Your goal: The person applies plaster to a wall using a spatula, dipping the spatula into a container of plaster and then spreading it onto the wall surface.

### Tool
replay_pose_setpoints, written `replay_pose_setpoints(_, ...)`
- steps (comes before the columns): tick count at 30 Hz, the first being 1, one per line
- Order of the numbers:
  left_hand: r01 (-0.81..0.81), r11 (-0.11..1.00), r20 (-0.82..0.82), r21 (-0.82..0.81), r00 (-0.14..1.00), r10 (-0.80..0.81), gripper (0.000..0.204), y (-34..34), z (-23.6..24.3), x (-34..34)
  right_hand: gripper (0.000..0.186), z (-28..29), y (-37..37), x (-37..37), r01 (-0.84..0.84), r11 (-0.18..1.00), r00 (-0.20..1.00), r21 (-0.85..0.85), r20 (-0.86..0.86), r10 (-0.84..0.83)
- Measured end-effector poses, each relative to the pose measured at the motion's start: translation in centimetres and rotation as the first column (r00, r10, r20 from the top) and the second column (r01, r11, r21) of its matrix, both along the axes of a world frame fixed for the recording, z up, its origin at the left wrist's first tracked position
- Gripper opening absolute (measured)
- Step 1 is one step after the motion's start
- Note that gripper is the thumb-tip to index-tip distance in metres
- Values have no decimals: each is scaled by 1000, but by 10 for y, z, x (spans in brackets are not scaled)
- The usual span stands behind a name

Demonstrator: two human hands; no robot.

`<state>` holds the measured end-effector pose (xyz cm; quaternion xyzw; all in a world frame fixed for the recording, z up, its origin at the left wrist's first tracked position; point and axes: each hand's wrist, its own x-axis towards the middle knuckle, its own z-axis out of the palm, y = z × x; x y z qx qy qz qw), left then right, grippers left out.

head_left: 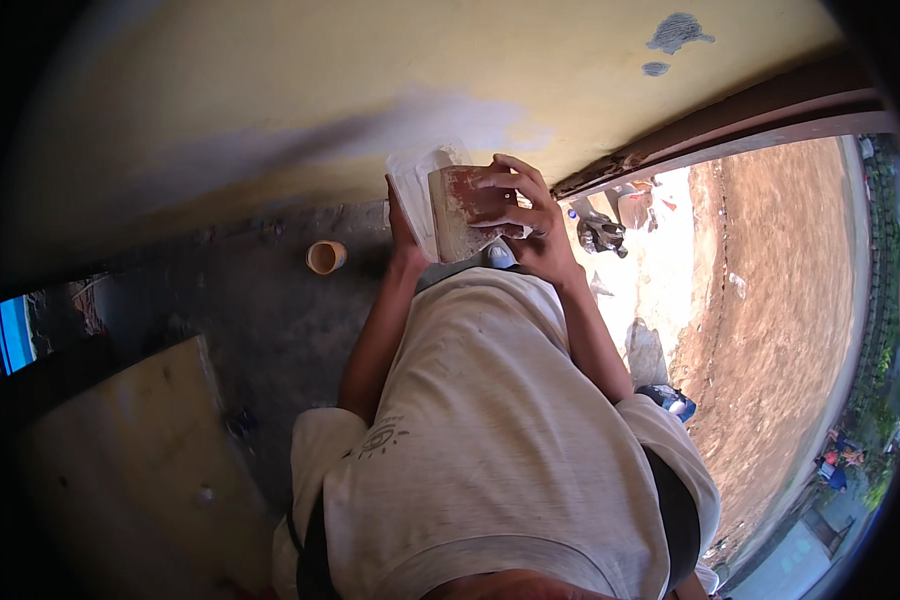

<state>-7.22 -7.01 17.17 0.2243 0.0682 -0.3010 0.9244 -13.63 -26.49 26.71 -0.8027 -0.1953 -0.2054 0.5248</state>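
My left hand (pixel 402 228) is closed on the side of a clear plastic tub (pixel 411 192) with white paste-like residue in it. My right hand (pixel 532 222) grips a flat reddish-brown spreader (pixel 460 190), its fingers laid across the face. Whitish smears cover the spreader's edge and lower part. It overlaps the tub's right side in this view; whether the two touch I cannot tell. Both hands are in front of my chest, close to a yellowish wall (pixel 270 90) with a pale whitish patch (pixel 440 118).
A small tan cup (pixel 326 257) stands on the dark floor to the left. A brown door frame (pixel 740 125) borders the wall at right, with sunlit brown ground (pixel 780 280) beyond. A crumpled dark bag (pixel 602 236) lies by the doorway. A yellowish panel (pixel 140 460) is at lower left.
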Motion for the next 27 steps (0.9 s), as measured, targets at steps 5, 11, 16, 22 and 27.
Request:
replay_pose_setpoints(5, 121, 980, -39, -160, 991, -128, 83, -4, 13, 2, 43, -7, -16, 2, 35, 999, 994, 5, -104, -35)
replay_pose_setpoints(11, 31, 994, -12, 107, 999, -30, 83, -7, -8, 4, 11, -7, -26, 8, 167, 980, 904, 105, -413, -109)
replay_pose_setpoints(16, 70, 994, -1, 85, 998, -70, 85, -22, -7, 6, 24, -29, -19, 25, 230, 971, 901, -60, -365, -236)
replay_pose_setpoints(22, 132, 991, -30, -21, 991, -132, 87, -28, -23, 5, 18, -33, -13, 35, 137, 986, 807, -90, -567, -164)
replay_pose_setpoints(27, 121, 993, -50, 12, 991, -120, 85, -32, -24, 3, 20, -50, -12, 35, 193, 980, 815, -46, -549, -186)
